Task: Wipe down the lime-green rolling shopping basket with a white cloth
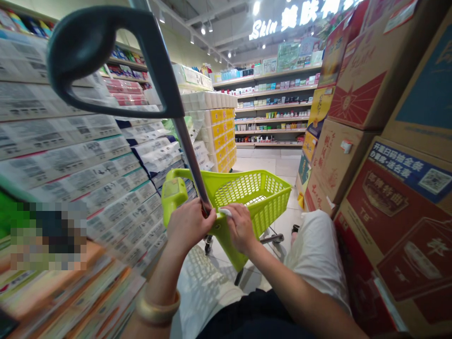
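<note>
A lime-green shopping cart (271, 205) with a perforated basket stands right in front of me. My left hand (189, 223) is closed round the lower part of a metal pole (192, 155), against the cart's near rim. This pole leans up to the left and carries a dark grey loop-shaped handle (151, 61) at its upper part. My right hand (242, 228) presses a small white wad, like a tissue or cloth (226, 212), to the near rim of the cart. Its fingers are curled over the wad. A gold-coloured bangle (157, 308) circles my left wrist.
Stacked white packs (70, 141) line the left side. Cardboard boxes (356, 89) are piled close on the right. Ahead, a tiled aisle (264, 162) leads to shelves of small goods (271, 106). Yellow-and-white packs (222, 127) form a stack beyond the cart.
</note>
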